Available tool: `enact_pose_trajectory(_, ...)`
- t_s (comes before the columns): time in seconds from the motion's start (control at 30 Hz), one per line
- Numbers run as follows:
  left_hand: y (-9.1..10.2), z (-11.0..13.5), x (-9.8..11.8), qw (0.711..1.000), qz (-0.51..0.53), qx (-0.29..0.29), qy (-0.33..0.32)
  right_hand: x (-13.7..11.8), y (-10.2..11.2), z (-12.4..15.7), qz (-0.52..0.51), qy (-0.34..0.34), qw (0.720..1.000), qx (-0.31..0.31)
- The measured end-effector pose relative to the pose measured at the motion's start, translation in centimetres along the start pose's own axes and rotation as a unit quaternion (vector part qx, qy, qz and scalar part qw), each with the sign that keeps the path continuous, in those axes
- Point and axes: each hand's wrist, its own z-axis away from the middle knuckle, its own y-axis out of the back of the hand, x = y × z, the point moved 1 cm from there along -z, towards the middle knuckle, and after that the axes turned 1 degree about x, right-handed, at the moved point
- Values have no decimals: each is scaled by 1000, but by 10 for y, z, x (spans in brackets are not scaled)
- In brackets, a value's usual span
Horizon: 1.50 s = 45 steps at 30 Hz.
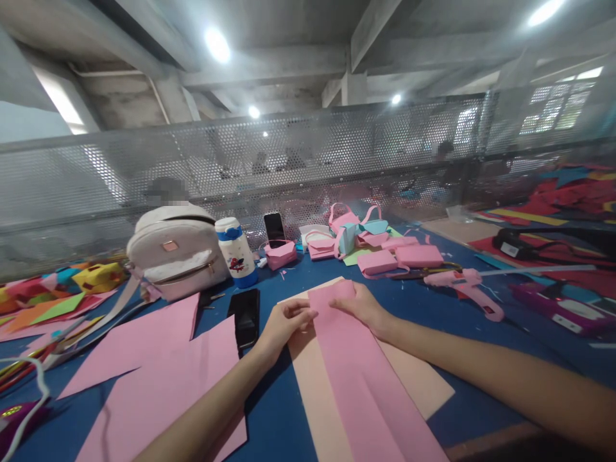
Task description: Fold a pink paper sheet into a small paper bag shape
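Note:
A long folded sheet of pink paper (356, 372) slants from the middle of the table toward me. My right hand (364, 309) grips its far end, thumb on top and the other fingers mostly hidden. At the left edge of that same end, my left hand (285, 326) has its fingers curled and the fingertips pinched against the paper. Under it lie peach-coloured sheets (418, 378) on the blue table (274, 398). Left of my hands are larger pink sheets (168, 391), one with a torn-looking edge, and a black phone (244, 317).
Behind my hands stand small pink paper bags (378, 262), a bottle (237, 253), an upright phone (274, 230) and a white backpack (176, 250). A pink glue gun (469, 285) and a purple device (561, 308) lie right. A perforated metal screen (298, 147) runs along the back.

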Motion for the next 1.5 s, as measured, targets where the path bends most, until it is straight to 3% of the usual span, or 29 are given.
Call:
enact_pose_trajectory(0.3,-6,4,-1,986,-93,-129,39,-3,2,-5,-119,12,990,79)
enact_pose_trajectory(0.5,-3,9,3,971,-135,-182,78,-12,25,-27,-166,41,976,137)
enact_pose_trajectory(0.6,-3,9,5,977,-133,-148,72,-15,32,-34,-172,58,973,144)
enact_pose_trajectory(0.67,-1,7,6,987,-124,-94,46,-14,28,-32,-161,53,979,113)
enact_pose_trajectory(0.8,5,1,8,995,-92,29,-26,-8,8,-15,-95,1,995,-27)
enact_pose_trajectory(0.93,8,-3,9,991,-69,93,-72,0,-4,-4,-29,-41,990,-132)
enact_pose_trajectory(1.2,7,0,11,981,-82,99,-145,-1,4,-9,-1,-1,996,-88)
enact_pose_trajectory(1.33,11,1,11,937,-202,89,-270,-4,5,-9,-4,11,997,-76)
enact_pose_trajectory(1.4,12,4,12,891,-293,89,-335,-3,5,-9,-1,13,996,-83)
enact_pose_trajectory(1.5,10,8,15,795,-443,50,-411,0,4,-8,15,7,994,-113)
